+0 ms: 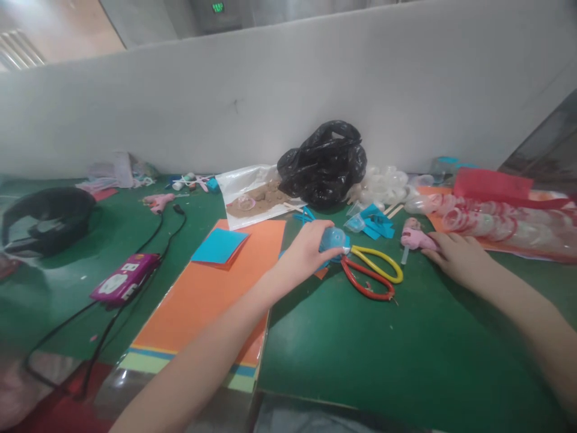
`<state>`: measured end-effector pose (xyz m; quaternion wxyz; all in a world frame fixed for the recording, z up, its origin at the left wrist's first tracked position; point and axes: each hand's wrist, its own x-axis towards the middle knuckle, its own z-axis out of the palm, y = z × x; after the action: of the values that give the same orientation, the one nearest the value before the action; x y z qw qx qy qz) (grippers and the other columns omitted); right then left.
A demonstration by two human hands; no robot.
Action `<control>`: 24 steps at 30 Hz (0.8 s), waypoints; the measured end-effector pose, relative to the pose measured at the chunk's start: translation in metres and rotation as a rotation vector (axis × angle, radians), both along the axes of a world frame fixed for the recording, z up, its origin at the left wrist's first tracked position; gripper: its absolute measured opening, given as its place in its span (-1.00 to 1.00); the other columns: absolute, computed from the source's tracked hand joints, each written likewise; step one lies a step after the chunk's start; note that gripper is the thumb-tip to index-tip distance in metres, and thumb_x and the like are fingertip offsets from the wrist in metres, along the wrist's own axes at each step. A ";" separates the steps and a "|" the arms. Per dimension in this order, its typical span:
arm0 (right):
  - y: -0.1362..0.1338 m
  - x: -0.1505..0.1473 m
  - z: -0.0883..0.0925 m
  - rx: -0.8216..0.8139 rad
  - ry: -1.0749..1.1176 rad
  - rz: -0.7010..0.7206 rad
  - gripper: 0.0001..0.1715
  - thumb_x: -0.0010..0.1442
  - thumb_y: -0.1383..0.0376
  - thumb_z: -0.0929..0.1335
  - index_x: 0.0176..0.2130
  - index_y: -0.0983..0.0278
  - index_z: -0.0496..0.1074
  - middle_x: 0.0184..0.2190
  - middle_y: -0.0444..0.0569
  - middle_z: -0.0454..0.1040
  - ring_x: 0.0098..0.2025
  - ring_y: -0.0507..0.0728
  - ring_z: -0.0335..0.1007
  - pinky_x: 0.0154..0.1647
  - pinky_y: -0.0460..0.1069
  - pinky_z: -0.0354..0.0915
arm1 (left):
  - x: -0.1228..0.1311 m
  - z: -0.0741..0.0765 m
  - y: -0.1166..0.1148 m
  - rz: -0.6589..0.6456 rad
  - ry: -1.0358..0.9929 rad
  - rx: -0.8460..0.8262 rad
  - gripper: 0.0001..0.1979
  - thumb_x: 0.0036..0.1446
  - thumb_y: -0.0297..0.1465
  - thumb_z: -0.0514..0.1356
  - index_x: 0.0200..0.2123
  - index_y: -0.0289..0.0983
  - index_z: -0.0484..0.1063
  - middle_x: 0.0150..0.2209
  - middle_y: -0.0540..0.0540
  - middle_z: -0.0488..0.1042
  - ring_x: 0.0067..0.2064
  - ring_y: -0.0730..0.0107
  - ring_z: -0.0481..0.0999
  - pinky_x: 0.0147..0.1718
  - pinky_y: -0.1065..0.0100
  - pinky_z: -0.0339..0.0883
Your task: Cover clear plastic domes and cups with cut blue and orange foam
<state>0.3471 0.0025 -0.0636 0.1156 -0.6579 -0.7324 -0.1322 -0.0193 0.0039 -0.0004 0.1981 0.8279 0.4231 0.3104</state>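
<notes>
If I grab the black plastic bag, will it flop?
The black plastic bag would probably sag, since its thin film is full of folds. Its shine suggests it may feel slippery. Weight is unclear: its inside is mostly hidden.

Bluish see-through plastic cup (332, 240); to its right, pink glue gun (415, 238), handle rightward

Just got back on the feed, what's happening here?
A person is working at a green table with both hands occupied. The left hand holds a clear, bluish cup, and the right hand has hold of the handle of a pink glue gun. Scissors lie between the hands, handles toward the person. Left of the cup, folded blue paper rests on orange sheets.
</notes>
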 end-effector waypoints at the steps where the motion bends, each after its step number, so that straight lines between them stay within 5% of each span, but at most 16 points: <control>1: 0.000 -0.001 0.001 -0.007 0.026 -0.002 -0.69 0.25 0.16 0.22 -0.12 0.17 0.46 -0.19 0.33 0.57 -0.10 0.49 0.52 -0.08 0.30 0.37 | 0.000 0.000 0.000 -0.002 -0.006 -0.001 -0.55 0.23 -0.25 0.33 0.13 -0.19 0.32 0.13 -0.19 0.46 0.18 0.09 0.45 0.10 0.08 0.43; 6: -0.010 -0.013 0.030 -0.060 0.228 -0.039 -0.70 0.25 0.10 0.21 -0.14 0.13 0.40 -0.34 0.15 0.55 -0.29 0.40 0.54 -0.30 0.20 0.41 | 0.000 0.002 -0.003 -0.012 -0.017 -0.004 -0.56 0.26 -0.24 0.30 0.14 -0.21 0.32 0.14 -0.21 0.46 0.19 0.11 0.43 0.17 0.07 0.38; 11: -0.028 -0.039 0.070 -0.109 0.741 -0.295 -0.67 0.10 -0.08 0.36 -0.43 0.09 0.36 -0.56 0.00 0.44 -0.34 0.41 0.52 -0.34 0.20 0.39 | 0.001 0.000 -0.003 -0.047 -0.003 -0.006 -0.58 0.29 -0.22 0.27 0.15 -0.17 0.33 0.17 -0.19 0.43 0.22 0.12 0.40 0.19 0.06 0.35; 13: -0.032 -0.052 0.078 -0.089 1.011 -0.364 -0.73 0.06 -0.01 0.42 -0.41 0.09 0.42 -0.46 0.03 0.55 -0.25 0.39 0.57 -0.23 0.20 0.45 | 0.002 -0.002 -0.004 -0.076 -0.001 -0.008 -0.60 0.29 -0.20 0.27 0.13 -0.16 0.34 0.16 -0.18 0.42 0.21 0.13 0.40 0.20 0.07 0.35; 17: -0.037 -0.072 0.081 -0.104 1.385 -0.212 -0.83 0.08 0.13 0.44 -0.28 0.11 0.54 -0.19 0.06 0.64 -0.13 0.34 0.59 -0.06 0.17 0.48 | 0.004 -0.006 -0.005 -0.090 0.019 -0.006 -0.61 0.27 -0.19 0.28 0.10 -0.18 0.38 0.13 -0.19 0.39 0.19 0.14 0.39 0.23 0.10 0.31; 24: -0.049 -0.086 0.078 -0.368 1.175 -0.018 -0.43 0.07 -0.23 0.40 -0.32 0.21 0.48 -0.59 -0.13 0.43 -0.52 0.12 0.31 -0.44 0.03 0.24 | 0.005 -0.012 -0.001 -0.024 0.023 -0.027 -0.58 0.25 -0.17 0.31 0.10 -0.20 0.40 0.08 -0.15 0.42 0.13 0.13 0.38 0.18 0.09 0.31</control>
<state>0.2611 -0.0466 0.0140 0.3832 -0.6363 -0.5514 0.3798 -0.0148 0.0029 -0.0123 0.2082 0.8337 0.4195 0.2927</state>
